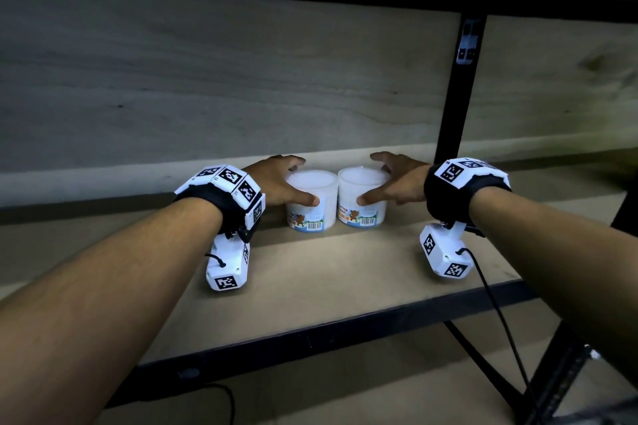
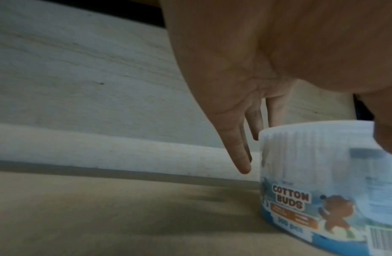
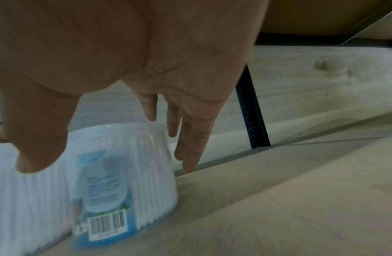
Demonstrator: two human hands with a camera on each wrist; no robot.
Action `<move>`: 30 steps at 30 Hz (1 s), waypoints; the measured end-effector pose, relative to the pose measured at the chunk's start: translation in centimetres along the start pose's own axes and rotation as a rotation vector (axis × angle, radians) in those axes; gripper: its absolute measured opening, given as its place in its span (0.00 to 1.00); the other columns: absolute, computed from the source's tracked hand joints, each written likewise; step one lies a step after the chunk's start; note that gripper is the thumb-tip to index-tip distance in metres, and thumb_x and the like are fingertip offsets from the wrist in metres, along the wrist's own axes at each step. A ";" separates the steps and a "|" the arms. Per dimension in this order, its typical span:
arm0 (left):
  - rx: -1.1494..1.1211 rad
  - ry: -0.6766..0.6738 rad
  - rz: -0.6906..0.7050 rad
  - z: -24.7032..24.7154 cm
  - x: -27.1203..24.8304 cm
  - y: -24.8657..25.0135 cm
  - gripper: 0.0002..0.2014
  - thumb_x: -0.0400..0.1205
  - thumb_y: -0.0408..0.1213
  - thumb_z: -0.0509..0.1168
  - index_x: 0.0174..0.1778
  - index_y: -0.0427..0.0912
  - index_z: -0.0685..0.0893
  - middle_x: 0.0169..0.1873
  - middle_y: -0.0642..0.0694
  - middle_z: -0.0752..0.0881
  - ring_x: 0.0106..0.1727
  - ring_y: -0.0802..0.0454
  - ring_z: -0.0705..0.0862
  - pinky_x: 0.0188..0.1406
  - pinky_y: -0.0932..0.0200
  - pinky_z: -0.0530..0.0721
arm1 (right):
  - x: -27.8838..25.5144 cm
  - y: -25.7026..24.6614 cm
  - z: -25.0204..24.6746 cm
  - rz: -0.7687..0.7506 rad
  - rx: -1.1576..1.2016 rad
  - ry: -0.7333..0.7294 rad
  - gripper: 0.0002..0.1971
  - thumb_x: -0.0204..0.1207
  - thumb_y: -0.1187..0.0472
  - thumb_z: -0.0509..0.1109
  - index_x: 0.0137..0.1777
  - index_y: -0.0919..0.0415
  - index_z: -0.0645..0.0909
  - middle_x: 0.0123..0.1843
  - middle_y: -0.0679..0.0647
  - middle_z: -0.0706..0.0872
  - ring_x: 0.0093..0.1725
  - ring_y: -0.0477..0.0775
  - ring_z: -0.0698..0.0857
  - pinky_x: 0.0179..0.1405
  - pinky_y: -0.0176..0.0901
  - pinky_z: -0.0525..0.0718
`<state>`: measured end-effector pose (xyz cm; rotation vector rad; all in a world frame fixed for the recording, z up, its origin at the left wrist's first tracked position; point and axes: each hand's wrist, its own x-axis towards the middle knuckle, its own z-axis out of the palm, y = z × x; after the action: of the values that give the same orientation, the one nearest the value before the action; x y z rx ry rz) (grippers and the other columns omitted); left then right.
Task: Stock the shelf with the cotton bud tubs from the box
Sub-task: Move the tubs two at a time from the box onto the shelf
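Two clear cotton bud tubs stand side by side on the shelf board point(image 1: 345, 272), near its back. My left hand point(image 1: 305, 180) spreads around the left tub point(image 1: 310, 207), thumb at its front wall and fingers behind it. My right hand point(image 1: 368, 179) mirrors this around the right tub point(image 1: 362, 203). In the left wrist view the straight fingers point(image 2: 234, 147) hang just left of the tub point(image 2: 322, 173), with a gap. The right wrist view has the fingers point(image 3: 190, 138) straight beside the tub point(image 3: 125, 181). The box is out of sight.
A pale wood panel point(image 1: 241, 79) closes the back of the shelf. A black upright post point(image 1: 455, 97) stands right of the tubs, and the black front rail point(image 1: 310, 338) runs below my forearms. Another shelf hangs overhead. A cable point(image 1: 500, 321) trails from my right wrist.
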<state>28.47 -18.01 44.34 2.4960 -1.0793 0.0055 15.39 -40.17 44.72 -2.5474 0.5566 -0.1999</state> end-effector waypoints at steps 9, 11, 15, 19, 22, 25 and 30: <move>0.162 -0.007 0.054 -4.1 -5.8 3.3 0.35 0.74 0.61 0.72 0.78 0.56 0.72 0.77 0.52 0.72 0.70 0.53 0.77 0.69 0.62 0.69 | -6.7 -2.9 -2.7 -0.099 -0.060 0.045 0.55 0.57 0.38 0.84 0.83 0.47 0.62 0.77 0.54 0.72 0.59 0.57 0.85 0.50 0.51 0.89; 0.159 -0.001 0.108 -4.8 -7.8 4.5 0.31 0.76 0.57 0.72 0.75 0.53 0.76 0.73 0.52 0.77 0.58 0.56 0.78 0.61 0.66 0.69 | -8.8 -3.6 -3.2 -0.118 -0.084 0.045 0.49 0.62 0.40 0.83 0.81 0.48 0.65 0.75 0.53 0.74 0.56 0.55 0.84 0.49 0.47 0.87; 0.103 0.004 0.138 -5.6 -11.9 6.5 0.25 0.78 0.54 0.72 0.69 0.51 0.82 0.64 0.54 0.85 0.51 0.58 0.79 0.55 0.67 0.68 | -13.0 -4.8 -3.0 -0.126 -0.117 0.008 0.40 0.64 0.39 0.81 0.73 0.50 0.71 0.66 0.50 0.81 0.46 0.56 0.89 0.51 0.51 0.89; 0.060 -0.031 0.158 -5.4 -16.1 8.3 0.19 0.77 0.57 0.72 0.60 0.53 0.87 0.56 0.56 0.88 0.35 0.69 0.84 0.48 0.63 0.76 | -17.0 -5.5 -2.2 -0.134 -0.098 -0.028 0.33 0.64 0.41 0.82 0.66 0.50 0.76 0.57 0.52 0.86 0.48 0.58 0.90 0.49 0.54 0.91; -0.027 -0.078 0.134 -3.8 -19.5 8.7 0.18 0.75 0.60 0.72 0.53 0.53 0.89 0.50 0.55 0.90 0.43 0.52 0.91 0.47 0.50 0.91 | -20.0 -5.2 -0.7 -0.134 -0.094 -0.088 0.30 0.63 0.41 0.82 0.62 0.52 0.80 0.50 0.54 0.90 0.47 0.54 0.90 0.48 0.53 0.92; -0.053 -0.113 0.126 -1.7 -22.2 8.7 0.17 0.77 0.59 0.71 0.53 0.51 0.89 0.43 0.54 0.90 0.41 0.56 0.90 0.48 0.52 0.91 | -22.3 -4.5 1.3 -0.138 -0.080 -0.147 0.23 0.67 0.43 0.81 0.58 0.51 0.84 0.49 0.51 0.89 0.46 0.49 0.91 0.46 0.47 0.91; -0.076 -0.220 0.101 3.1 -25.1 6.8 0.16 0.74 0.59 0.72 0.50 0.53 0.90 0.46 0.49 0.92 0.37 0.57 0.86 0.51 0.52 0.88 | -24.4 -2.5 6.1 -0.126 -0.039 -0.237 0.21 0.66 0.45 0.82 0.56 0.53 0.85 0.47 0.52 0.89 0.41 0.49 0.88 0.44 0.47 0.90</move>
<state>5.70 -5.85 39.88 2.4138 -1.2669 -0.2810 -4.31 -25.10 40.01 -2.5977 0.3123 0.0691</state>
